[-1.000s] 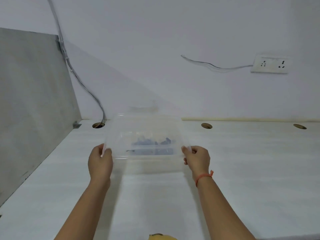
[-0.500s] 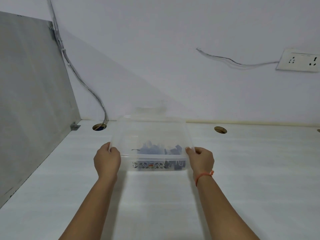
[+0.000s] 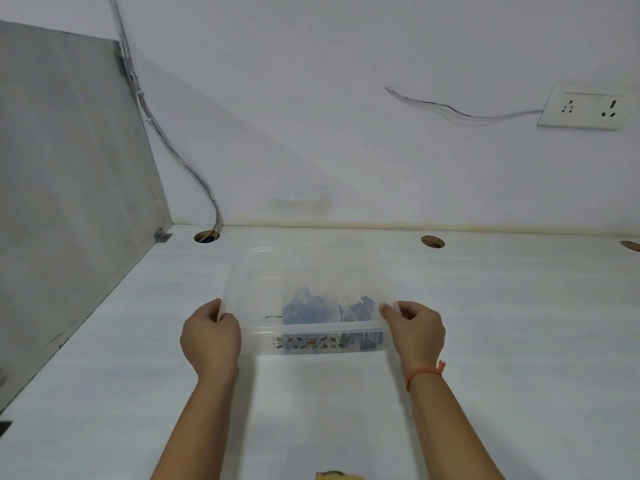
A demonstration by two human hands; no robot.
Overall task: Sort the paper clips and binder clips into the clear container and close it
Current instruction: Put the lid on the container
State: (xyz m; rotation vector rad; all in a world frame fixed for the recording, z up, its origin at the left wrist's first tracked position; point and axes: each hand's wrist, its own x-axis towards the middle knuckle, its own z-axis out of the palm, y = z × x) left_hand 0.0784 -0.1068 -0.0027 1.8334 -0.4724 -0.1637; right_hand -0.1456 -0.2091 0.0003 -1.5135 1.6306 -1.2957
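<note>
With both hands on the lid (image 3: 273, 299), I'm pressing it down onto the container (image 3: 311, 342) that sits on the table (image 3: 502, 323) between my palms. Left hand (image 3: 210, 336) is closed on the lid's left edge, thumb on top; right hand (image 3: 414, 332) pinches the right edge just the same. Clips (image 3: 311, 310) show dark through the plastic, piled nearer my right hand, a few against the front wall. I reckon the lid isn't snapped yet. To do it well, I should keep it level, line up the corners first, then press evenly along each side so nothing catches under the rim.
</note>
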